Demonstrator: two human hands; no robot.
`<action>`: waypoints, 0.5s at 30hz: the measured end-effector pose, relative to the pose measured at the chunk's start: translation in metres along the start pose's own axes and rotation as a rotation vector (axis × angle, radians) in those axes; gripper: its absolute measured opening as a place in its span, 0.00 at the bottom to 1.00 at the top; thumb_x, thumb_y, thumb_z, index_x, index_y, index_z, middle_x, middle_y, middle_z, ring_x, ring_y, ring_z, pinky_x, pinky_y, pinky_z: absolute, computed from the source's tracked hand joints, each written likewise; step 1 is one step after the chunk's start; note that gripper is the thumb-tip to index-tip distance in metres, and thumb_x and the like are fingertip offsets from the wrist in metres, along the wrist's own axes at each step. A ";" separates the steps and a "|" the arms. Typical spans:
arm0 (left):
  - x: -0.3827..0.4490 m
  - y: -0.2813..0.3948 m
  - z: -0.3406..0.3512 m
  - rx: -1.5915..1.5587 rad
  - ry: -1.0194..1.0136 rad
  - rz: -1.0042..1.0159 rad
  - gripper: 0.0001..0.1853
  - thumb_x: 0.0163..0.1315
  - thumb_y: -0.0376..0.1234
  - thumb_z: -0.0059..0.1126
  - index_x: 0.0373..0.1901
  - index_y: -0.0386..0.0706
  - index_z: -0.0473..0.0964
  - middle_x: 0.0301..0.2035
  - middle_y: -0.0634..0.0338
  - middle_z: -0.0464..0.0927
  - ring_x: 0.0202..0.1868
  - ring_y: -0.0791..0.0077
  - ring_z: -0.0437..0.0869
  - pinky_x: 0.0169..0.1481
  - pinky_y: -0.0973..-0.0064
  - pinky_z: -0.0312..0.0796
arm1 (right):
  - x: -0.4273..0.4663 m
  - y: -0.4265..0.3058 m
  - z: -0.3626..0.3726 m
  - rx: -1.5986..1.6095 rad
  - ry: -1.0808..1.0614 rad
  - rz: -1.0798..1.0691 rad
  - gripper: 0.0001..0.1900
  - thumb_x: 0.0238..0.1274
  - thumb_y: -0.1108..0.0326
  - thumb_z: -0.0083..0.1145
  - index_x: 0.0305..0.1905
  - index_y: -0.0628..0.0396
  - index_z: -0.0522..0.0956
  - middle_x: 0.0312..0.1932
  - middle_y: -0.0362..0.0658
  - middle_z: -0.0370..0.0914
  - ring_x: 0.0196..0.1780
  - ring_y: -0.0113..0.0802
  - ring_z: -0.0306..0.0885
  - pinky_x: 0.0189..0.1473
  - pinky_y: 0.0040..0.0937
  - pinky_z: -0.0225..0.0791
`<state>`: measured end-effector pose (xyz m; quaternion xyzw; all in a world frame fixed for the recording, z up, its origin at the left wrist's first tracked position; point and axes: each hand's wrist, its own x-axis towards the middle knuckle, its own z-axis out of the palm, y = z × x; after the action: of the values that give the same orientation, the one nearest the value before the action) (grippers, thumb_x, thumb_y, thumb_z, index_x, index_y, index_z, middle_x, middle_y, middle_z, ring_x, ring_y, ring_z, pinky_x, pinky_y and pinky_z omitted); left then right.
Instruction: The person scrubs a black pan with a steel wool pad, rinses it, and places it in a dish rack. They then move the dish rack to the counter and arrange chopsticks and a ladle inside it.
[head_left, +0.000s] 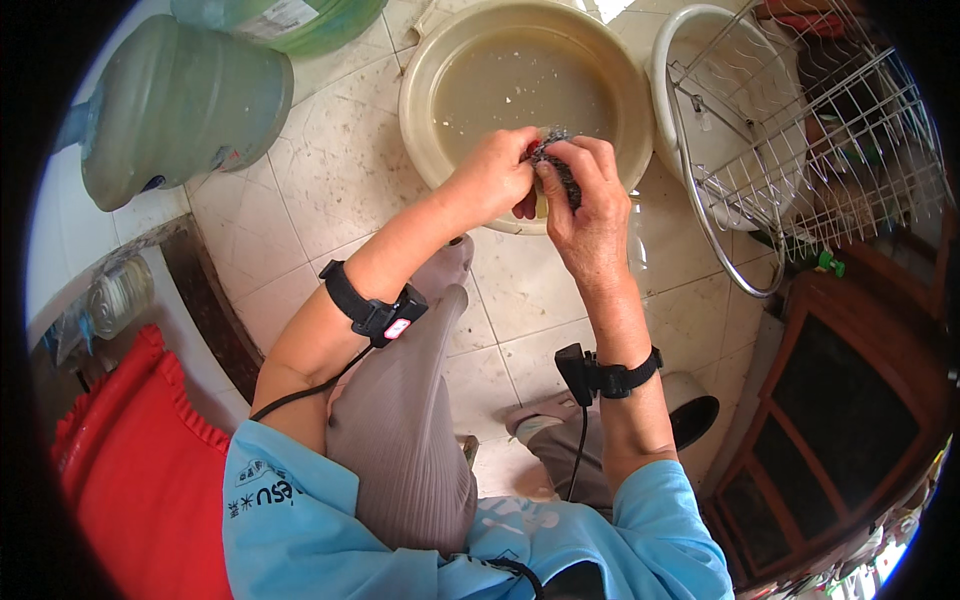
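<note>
My left hand (499, 169) and my right hand (596, 199) meet over the near rim of a large beige plastic basin (418, 112). Cloudy water (525, 86) with small white bits floating in it fills the basin. A grey steel wool scourer (571, 187) is gripped in my right hand and pressed against what my left hand holds. That is a small object with a red part (533, 147); the fingers and scourer hide most of it, so its kind is unclear.
A wire rack (847, 142) leans over a white basin (664, 97) at the right. Below it stands a dark wooden cabinet (795, 300). Large plastic water jugs (187, 105) lie at upper left. A dark-mouthed pot (694, 420) sits beside my right forearm, and a red cover (150, 465) hangs at left.
</note>
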<state>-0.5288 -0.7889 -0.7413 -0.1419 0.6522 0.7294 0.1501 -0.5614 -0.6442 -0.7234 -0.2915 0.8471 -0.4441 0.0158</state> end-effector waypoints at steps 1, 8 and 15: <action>0.000 -0.001 -0.001 -0.008 0.013 0.023 0.06 0.62 0.24 0.41 0.34 0.31 0.70 0.21 0.54 0.77 0.17 0.74 0.79 0.22 0.77 0.71 | 0.000 0.000 0.001 -0.017 0.033 0.011 0.07 0.54 0.75 0.61 0.38 0.57 0.78 0.40 0.45 0.74 0.41 0.45 0.76 0.40 0.37 0.71; -0.004 -0.004 0.003 0.010 0.045 0.017 0.08 0.63 0.23 0.40 0.38 0.31 0.70 0.20 0.56 0.76 0.18 0.74 0.79 0.22 0.77 0.72 | -0.001 0.007 0.000 -0.078 0.011 -0.052 0.07 0.53 0.75 0.61 0.38 0.55 0.78 0.39 0.44 0.74 0.41 0.43 0.75 0.41 0.38 0.70; -0.002 -0.001 0.001 0.029 0.033 0.039 0.08 0.63 0.23 0.41 0.38 0.31 0.71 0.20 0.56 0.77 0.18 0.75 0.79 0.22 0.77 0.72 | -0.005 0.007 -0.001 -0.048 0.012 -0.014 0.08 0.52 0.75 0.61 0.39 0.54 0.79 0.39 0.44 0.75 0.40 0.43 0.74 0.40 0.37 0.70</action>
<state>-0.5261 -0.7882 -0.7413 -0.1388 0.6676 0.7203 0.1273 -0.5609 -0.6378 -0.7291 -0.2953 0.8554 -0.4256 0.0006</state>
